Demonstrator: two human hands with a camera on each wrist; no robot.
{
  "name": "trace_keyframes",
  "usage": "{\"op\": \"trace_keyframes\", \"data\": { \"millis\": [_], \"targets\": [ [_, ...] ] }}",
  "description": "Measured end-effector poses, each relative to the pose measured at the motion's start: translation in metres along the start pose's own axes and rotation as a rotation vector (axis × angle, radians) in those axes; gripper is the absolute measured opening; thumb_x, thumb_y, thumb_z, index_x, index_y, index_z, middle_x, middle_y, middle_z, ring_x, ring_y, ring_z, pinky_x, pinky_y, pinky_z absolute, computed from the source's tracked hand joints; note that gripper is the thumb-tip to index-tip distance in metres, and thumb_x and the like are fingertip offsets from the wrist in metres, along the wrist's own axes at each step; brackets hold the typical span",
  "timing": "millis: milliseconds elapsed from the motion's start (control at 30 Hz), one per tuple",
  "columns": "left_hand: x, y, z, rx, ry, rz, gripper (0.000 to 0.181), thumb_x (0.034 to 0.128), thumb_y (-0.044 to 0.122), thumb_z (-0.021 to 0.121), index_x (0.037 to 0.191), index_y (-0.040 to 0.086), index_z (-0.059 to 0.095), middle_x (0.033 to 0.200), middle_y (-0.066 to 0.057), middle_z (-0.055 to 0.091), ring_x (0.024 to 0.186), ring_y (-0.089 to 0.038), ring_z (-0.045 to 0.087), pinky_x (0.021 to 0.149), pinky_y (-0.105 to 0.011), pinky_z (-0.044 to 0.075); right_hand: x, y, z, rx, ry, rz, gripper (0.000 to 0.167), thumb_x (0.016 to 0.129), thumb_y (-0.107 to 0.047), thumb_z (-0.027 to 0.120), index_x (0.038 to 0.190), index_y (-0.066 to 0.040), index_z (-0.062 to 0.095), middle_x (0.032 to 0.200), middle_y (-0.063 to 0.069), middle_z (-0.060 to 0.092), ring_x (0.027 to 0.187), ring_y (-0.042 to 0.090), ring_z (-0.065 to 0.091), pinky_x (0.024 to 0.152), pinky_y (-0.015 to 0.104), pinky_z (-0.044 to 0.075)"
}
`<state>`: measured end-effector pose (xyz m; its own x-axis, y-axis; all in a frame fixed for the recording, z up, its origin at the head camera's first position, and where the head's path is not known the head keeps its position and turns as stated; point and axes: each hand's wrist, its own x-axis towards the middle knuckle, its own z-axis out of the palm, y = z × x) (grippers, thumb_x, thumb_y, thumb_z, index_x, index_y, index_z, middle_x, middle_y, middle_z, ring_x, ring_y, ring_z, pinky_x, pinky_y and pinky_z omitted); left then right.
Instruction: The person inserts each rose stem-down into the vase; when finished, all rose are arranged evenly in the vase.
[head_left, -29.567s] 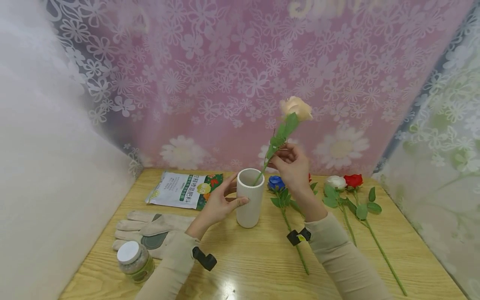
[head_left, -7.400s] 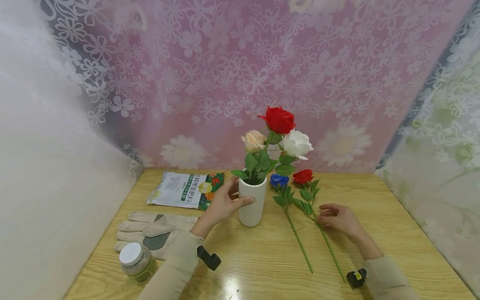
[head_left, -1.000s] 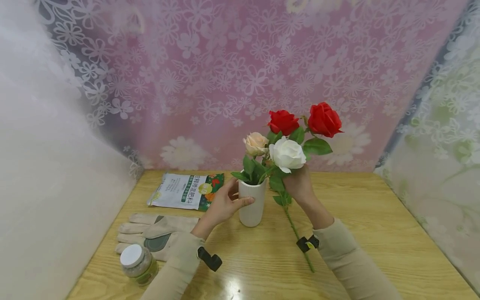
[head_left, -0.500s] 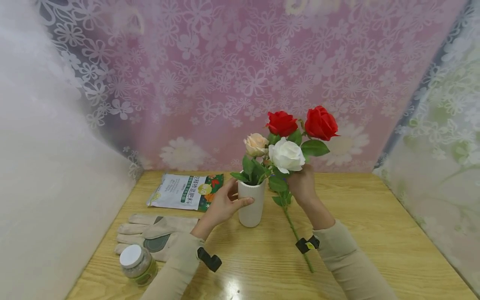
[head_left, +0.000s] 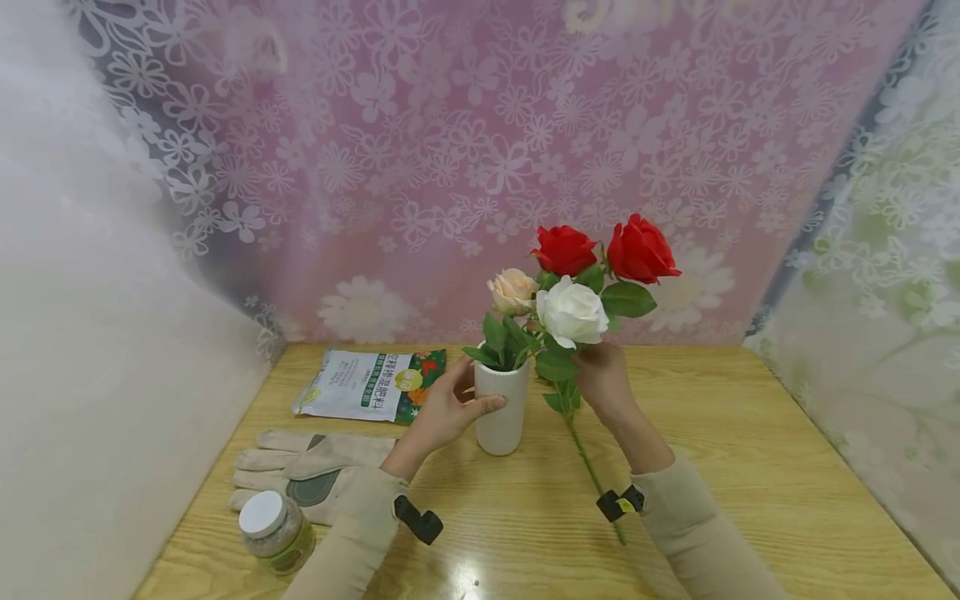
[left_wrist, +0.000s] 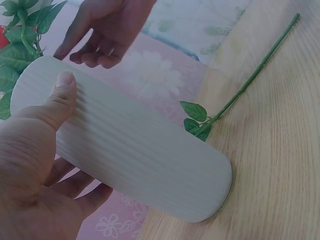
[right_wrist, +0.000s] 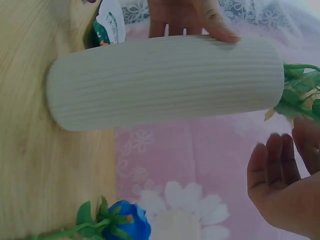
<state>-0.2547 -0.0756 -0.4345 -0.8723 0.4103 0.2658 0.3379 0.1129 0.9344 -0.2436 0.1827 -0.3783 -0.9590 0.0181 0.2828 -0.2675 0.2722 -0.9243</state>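
My left hand (head_left: pixel 447 411) grips a white ribbed vase (head_left: pixel 501 412), thumb across its near side and fingers behind. The vase stands upright on the table, holding a peach rose (head_left: pixel 512 292), a white rose (head_left: pixel 573 312), a red rose (head_left: pixel 566 250) and a second red rose (head_left: pixel 642 249) that leans right. My right hand (head_left: pixel 604 379) is beside the blooms, partly hidden by the white rose. In the right wrist view, the right hand's loosely bent fingers (right_wrist: pixel 274 162) hold nothing visible near the vase mouth. A blue rose (right_wrist: pixel 127 220) lies on the table, mostly hidden in the head view.
On the left lie a printed packet (head_left: pixel 371 385) and beige work gloves (head_left: pixel 315 467). A white-lidded jar (head_left: pixel 276 531) stands by the gloves. Patterned cloth (head_left: pixel 420 167) hangs behind the wooden table (head_left: pixel 720 450), and whitish sheets flank both sides.
Since 7.4 s ago the second red rose has gone from the table into the vase. In the last second its bloom has dipped slightly; my left hand stays on the vase.
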Motion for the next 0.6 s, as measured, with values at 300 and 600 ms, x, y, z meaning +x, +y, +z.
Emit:
{"op": "trace_keyframes", "data": {
  "millis": [300, 600],
  "targets": [
    [0.002, 0.0, 0.0, 0.02, 0.0, -0.003, 0.076, 0.0962, 0.021, 0.08, 0.16, 0.033, 0.042, 0.143, -0.009, 0.064, 0.135, -0.027, 0.062, 0.115, -0.052, 0.052, -0.007, 0.008, -0.008, -0.135, -0.215, -0.075, 0.035, 0.094, -0.02, 0.081, 0.124, -0.003, 0.072, 0.112, 0.012, 0.077, 0.09, 0.016, 0.074, 0.078, 0.03, 0.063],
    [0.0, 0.0, -0.001, 0.031, -0.002, -0.016, 0.079, 0.0965, 0.021, 0.08, 0.162, 0.035, 0.039, 0.144, -0.009, 0.064, 0.136, -0.027, 0.062, 0.115, -0.048, 0.052, 0.0, -0.005, 0.019, 0.019, -0.027, -0.025, 0.022, 0.093, 0.002, 0.061, 0.111, 0.012, 0.069, 0.088, 0.005, 0.072, 0.073, 0.007, 0.064, 0.067, 0.023, 0.059]
  ]
}}
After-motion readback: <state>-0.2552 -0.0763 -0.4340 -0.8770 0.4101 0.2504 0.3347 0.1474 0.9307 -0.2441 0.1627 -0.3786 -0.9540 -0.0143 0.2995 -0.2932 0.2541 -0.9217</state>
